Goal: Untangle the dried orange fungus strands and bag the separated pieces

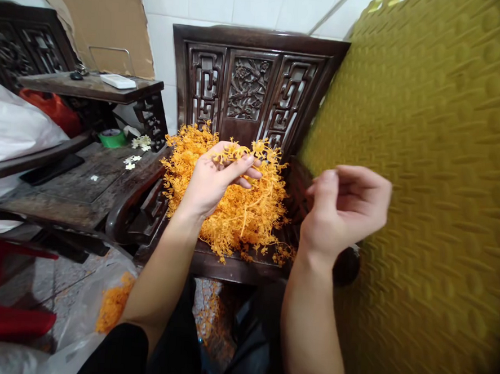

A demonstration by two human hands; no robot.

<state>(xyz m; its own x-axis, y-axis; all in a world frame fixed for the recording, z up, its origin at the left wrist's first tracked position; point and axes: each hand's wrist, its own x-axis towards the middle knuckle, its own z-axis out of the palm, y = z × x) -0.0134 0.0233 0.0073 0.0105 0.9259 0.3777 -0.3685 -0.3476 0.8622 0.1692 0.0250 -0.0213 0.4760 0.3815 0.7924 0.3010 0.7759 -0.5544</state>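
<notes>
My left hand (211, 180) is closed on an orange plastic flower sprig (259, 148), pinched between thumb and fingers. The sprig's small branched tips stick out above the fingers. Beneath and behind this hand lies a big heap of similar orange sprigs (248, 218) on the seat of a dark carved wooden chair (236, 272). Apart from the heap, to its right, my right hand (342, 212) is raised with its fingers curled in and the thumb against them. Whatever those fingers may hold is hidden.
A yellow textured foam mat (436, 181) stands upright close on the right. At left are a wooden side table (76, 182) with green tape (112, 138) and pale plastic pieces (130, 161), a red stool (9, 308), and a clear bag (79, 306) with orange pieces on the floor.
</notes>
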